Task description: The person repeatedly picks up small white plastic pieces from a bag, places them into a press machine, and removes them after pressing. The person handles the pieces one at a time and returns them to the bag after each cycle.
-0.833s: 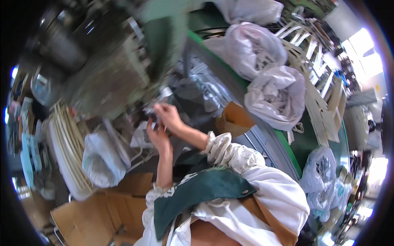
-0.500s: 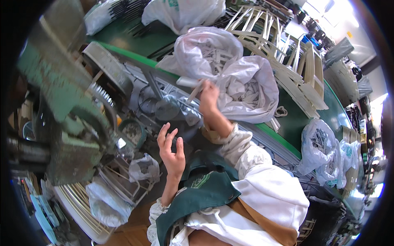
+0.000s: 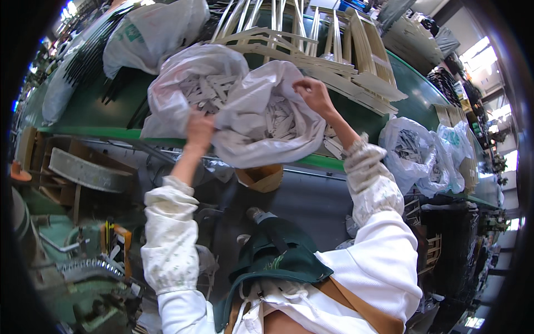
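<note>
Two white woven plastic bags stand side by side, mouths rolled wide. Small flat white pieces fill both the left bag (image 3: pixel 161 106) and the right bag (image 3: pixel 250 147). My left hand (image 3: pixel 200 132) is at the front of the left bag, beside the fold between the two; motion blurs its fingers. At the far right rim of the right bag, my right hand (image 3: pixel 315 96) has its fingers curled in and closed on the bag's edge. Some loose white pieces (image 3: pixel 332 146) lie just right of that bag.
The bags rest on a green table (image 3: pixel 83 106) with a bright green edge. Behind them stand stacked cream slatted frames (image 3: pixel 361 44). Smaller bags of white pieces (image 3: pixel 409 147) sit at the right. Green machinery (image 3: pixel 100 295) is at the lower left.
The view has turned toward the table. My right hand no longer holds the white strips and has moved to the right bag's rim. My left hand has reached up to the bags.
</note>
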Demonstrator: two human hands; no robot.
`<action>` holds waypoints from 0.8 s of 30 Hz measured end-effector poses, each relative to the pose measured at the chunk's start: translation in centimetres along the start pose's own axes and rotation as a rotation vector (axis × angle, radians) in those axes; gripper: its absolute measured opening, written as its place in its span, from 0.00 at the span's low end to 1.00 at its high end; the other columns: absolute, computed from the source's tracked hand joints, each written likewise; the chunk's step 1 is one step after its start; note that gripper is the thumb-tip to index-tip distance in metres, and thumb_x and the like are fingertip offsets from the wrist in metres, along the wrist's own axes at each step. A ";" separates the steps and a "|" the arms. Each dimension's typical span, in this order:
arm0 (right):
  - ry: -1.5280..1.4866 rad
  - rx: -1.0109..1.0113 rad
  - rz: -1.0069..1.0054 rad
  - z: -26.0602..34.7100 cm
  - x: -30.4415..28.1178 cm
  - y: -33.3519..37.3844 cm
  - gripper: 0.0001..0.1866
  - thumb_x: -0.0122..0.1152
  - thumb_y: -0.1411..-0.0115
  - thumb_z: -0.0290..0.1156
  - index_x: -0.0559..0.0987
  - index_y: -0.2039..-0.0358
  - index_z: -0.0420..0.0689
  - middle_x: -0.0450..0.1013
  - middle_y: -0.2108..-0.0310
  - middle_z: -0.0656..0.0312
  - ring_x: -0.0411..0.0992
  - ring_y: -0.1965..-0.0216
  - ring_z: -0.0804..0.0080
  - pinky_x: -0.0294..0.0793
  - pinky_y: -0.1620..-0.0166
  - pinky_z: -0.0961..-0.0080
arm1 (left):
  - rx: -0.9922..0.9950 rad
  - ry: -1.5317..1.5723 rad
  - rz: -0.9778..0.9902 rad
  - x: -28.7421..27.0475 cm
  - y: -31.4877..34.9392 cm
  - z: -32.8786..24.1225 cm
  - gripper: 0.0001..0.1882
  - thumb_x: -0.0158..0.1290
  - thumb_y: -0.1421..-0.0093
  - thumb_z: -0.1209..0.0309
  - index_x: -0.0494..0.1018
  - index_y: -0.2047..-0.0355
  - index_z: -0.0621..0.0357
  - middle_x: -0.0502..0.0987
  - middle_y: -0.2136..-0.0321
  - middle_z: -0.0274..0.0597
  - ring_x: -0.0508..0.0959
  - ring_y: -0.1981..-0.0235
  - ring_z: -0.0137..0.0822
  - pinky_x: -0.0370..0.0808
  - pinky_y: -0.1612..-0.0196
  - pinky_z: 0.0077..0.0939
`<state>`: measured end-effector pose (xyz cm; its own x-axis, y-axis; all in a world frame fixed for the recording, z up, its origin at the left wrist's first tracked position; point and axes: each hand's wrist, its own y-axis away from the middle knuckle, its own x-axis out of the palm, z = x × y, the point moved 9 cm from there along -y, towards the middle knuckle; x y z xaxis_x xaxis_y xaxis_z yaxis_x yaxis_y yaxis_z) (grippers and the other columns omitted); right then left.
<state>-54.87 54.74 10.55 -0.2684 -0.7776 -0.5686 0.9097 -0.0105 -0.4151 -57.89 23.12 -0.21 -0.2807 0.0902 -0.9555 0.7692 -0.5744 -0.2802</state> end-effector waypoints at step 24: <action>0.564 -0.831 0.980 -7.6 17.7 4.2 0.30 0.70 0.61 0.41 0.74 0.55 0.48 0.66 0.51 0.65 0.61 0.46 0.61 0.65 0.44 0.67 | 0.058 0.012 0.071 -4.4 4.6 -11.4 0.17 0.55 0.49 0.66 0.74 0.58 0.54 0.67 0.45 0.35 0.53 0.35 0.35 0.35 0.34 0.51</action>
<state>-58.20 45.69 -6.71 0.0881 0.1036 -0.9907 0.4011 0.9067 0.1305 -46.53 29.36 1.65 -0.2198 0.0573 -0.9739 0.7523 -0.6256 -0.2066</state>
